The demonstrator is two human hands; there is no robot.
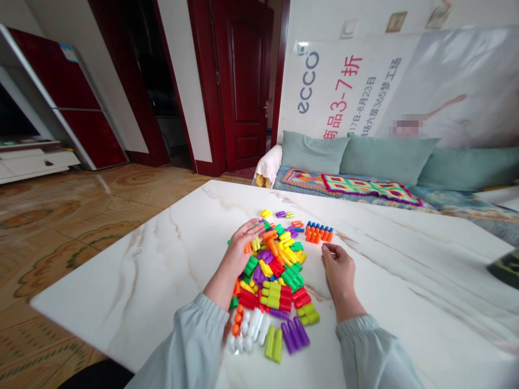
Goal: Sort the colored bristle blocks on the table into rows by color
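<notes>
A heap of colourful bullet-shaped plastic toy pieces [279, 265] lies on the white marbled table [162, 270]. At the heap's far left edge, my left hand [242, 243] curls around an orange and yellow-green toy piece [254, 245]; its fingers reach over the heap and the thumb is hidden. My right hand [339, 265] rests right of the heap with curled fingers, and nothing shows between them. Just beyond it stands a block of joined orange and blue pieces [319, 233]. Closest to me are purple pieces [295, 335], yellow-green ones [273, 343] and white ones [255, 324].
Behind the table stands a sofa [454, 202] with green cushions [385, 156] and a crocheted cover [365, 186]. A dark object [505, 268] sits at the table's right edge. A red door [247, 81] and a red fridge [60, 97] are farther back.
</notes>
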